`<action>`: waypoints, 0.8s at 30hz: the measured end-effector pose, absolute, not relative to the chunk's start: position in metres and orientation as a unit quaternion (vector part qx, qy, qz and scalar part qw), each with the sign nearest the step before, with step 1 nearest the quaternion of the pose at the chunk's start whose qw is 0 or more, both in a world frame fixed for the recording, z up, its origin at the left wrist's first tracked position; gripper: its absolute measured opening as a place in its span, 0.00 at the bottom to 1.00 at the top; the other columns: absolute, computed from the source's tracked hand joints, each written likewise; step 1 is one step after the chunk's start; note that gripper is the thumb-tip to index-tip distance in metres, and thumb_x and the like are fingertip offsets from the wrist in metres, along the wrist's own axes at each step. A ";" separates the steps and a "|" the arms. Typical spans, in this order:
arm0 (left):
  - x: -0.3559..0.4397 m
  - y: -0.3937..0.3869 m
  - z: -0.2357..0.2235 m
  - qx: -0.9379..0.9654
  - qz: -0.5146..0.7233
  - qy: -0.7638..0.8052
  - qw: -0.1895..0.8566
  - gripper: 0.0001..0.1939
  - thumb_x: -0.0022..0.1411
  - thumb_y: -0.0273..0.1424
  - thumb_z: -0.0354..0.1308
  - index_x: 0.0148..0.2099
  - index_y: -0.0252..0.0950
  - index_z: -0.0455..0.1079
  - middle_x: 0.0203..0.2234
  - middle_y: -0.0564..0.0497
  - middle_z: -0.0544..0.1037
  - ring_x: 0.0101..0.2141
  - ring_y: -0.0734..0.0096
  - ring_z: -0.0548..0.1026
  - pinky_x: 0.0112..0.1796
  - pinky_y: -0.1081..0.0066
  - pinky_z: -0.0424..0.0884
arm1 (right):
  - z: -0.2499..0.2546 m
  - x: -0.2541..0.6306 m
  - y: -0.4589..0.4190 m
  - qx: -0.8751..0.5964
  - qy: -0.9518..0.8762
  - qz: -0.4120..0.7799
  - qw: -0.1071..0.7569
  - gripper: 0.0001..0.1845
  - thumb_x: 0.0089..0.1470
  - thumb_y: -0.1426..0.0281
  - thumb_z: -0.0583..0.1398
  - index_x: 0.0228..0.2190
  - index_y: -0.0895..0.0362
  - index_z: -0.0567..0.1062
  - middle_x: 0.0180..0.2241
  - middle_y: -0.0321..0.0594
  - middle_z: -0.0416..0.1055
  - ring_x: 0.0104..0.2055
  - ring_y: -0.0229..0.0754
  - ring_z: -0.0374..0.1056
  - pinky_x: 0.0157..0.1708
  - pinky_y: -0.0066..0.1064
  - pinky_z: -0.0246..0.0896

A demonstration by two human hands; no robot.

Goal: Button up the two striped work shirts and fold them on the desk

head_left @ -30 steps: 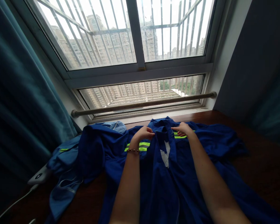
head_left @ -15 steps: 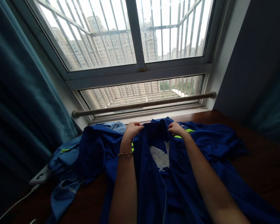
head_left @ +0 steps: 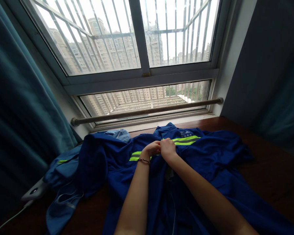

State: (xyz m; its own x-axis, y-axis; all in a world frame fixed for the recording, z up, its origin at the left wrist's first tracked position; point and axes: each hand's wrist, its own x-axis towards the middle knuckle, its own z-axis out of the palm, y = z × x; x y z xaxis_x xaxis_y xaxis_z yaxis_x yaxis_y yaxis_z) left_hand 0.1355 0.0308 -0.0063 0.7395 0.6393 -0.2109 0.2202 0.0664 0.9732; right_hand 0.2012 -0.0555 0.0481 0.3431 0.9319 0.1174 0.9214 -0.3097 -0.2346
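Note:
A dark blue work jacket (head_left: 210,153) with yellow-green reflective stripes lies spread on the brown wooden surface, its front facing up. White lettering shows above the stripe on its right side. My left hand (head_left: 152,148), with a bracelet at the wrist, is closed on the jacket's front edge just below the collar. Right beside it, my right hand (head_left: 168,148) grips the opposite front edge, so the two edges meet at the top. Below the hands the front still gapes a little, and a pale patch (head_left: 169,174) shows inside. The fingertips are partly hidden.
Lighter blue clothing (head_left: 63,166) lies at the left, partly under the jacket. Near it sits a white device (head_left: 34,191) with a cable. Behind the wooden surface (head_left: 267,176) are a metal rail (head_left: 147,112) and a barred window. A teal curtain (head_left: 26,98) hangs at the left.
Both hands have come together and lower, drawing the two front edges of the jacket toward each other. The collar opening has closed over, and the chest stripes and lettering now show.

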 end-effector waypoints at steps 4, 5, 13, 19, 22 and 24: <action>0.126 0.037 -0.013 0.640 0.155 0.330 0.676 0.09 0.49 0.32 0.58 0.32 0.31 0.70 0.14 0.56 0.64 0.15 0.80 0.61 0.19 0.76 0.61 | 0.045 0.193 -0.059 -0.810 -0.572 -0.002 0.130 0.18 0.51 0.84 0.47 0.32 0.68 0.76 0.33 0.59 0.71 0.38 0.49 0.67 0.34 0.35 0.60; 0.124 0.037 -0.013 0.635 0.156 0.333 0.679 0.09 0.50 0.32 0.57 0.32 0.31 0.70 0.15 0.56 0.64 0.16 0.79 0.62 0.20 0.76 0.62 | 0.044 0.189 -0.060 -0.813 -0.567 -0.013 0.134 0.18 0.51 0.84 0.46 0.32 0.69 0.75 0.33 0.61 0.70 0.38 0.50 0.66 0.33 0.35 0.59; 0.128 0.035 0.001 0.615 0.170 0.331 0.695 0.07 0.48 0.30 0.59 0.31 0.31 0.71 0.15 0.54 0.65 0.16 0.77 0.61 0.18 0.74 0.60 | 0.027 0.164 -0.066 -0.819 -0.550 -0.055 0.157 0.23 0.52 0.84 0.41 0.42 0.80 0.68 0.36 0.69 0.67 0.37 0.52 0.65 0.29 0.36 0.57; 0.135 0.033 0.002 0.607 0.188 0.314 0.706 0.07 0.48 0.32 0.60 0.27 0.32 0.70 0.15 0.54 0.66 0.17 0.79 0.62 0.20 0.75 0.61 | 0.043 0.188 -0.063 -0.820 -0.533 0.081 0.192 0.20 0.53 0.83 0.45 0.42 0.75 0.70 0.39 0.66 0.67 0.43 0.54 0.64 0.39 0.40 0.56; 0.136 0.033 0.004 0.608 0.197 0.297 0.709 0.12 0.45 0.34 0.63 0.27 0.29 0.69 0.16 0.55 0.64 0.17 0.82 0.62 0.20 0.78 0.59 | 0.057 0.224 -0.059 -0.800 -0.545 0.153 0.198 0.12 0.48 0.78 0.56 0.35 0.67 0.74 0.36 0.57 0.71 0.39 0.51 0.67 0.36 0.36 0.58; 0.134 0.032 0.011 0.621 0.192 0.275 0.708 0.14 0.44 0.34 0.64 0.27 0.27 0.69 0.16 0.55 0.65 0.18 0.83 0.63 0.21 0.79 0.58 | 0.062 0.251 -0.058 -0.777 -0.554 0.210 0.211 0.09 0.43 0.74 0.61 0.31 0.65 0.76 0.31 0.51 0.72 0.33 0.46 0.68 0.31 0.31 0.59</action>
State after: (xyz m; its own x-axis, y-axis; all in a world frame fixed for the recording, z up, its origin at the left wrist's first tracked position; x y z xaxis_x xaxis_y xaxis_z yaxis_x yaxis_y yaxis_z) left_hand 0.1336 0.0318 0.0108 0.7752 0.6133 -0.1518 0.0707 0.1545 0.9855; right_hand 0.2507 -0.0581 0.0623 0.2975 0.9502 -0.0929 0.7733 -0.2969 -0.5602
